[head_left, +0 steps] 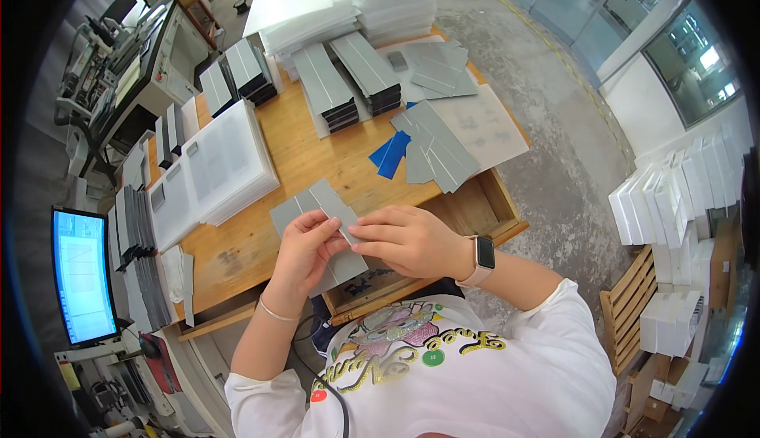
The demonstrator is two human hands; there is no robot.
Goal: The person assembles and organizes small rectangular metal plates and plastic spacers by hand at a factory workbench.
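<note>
At the far left a monitor point(81, 273) glows blue beside racks of dark plates. On the wooden table point(237, 252), a tray stack point(212, 170) of clear sheets sits to the left, with grey panel piles point(332, 90) further back.

The left hand point(305, 248) grips a grey panel point(321, 232) near the table's front edge, thumb on top and fingers curled beneath, clamped on its lower part. The panel lies tilted, its far end resting on or just above the wood; which one is hard to tell. The right hand point(408, 240) meets it from the right, fingers together and pinched at the panel's near edge, where a thin strip or film seems to be worked; the detail is too small to be sure.

To do this well, the left hand should probably hold the panel flat and steady while the right keeps its pinch close to the edge, pulling evenly so nothing bends.

Right of the hands lie loose panels point(435, 145) and blue sheets point(392, 155), with white boxes point(673, 200) stacked at the far right.
</note>
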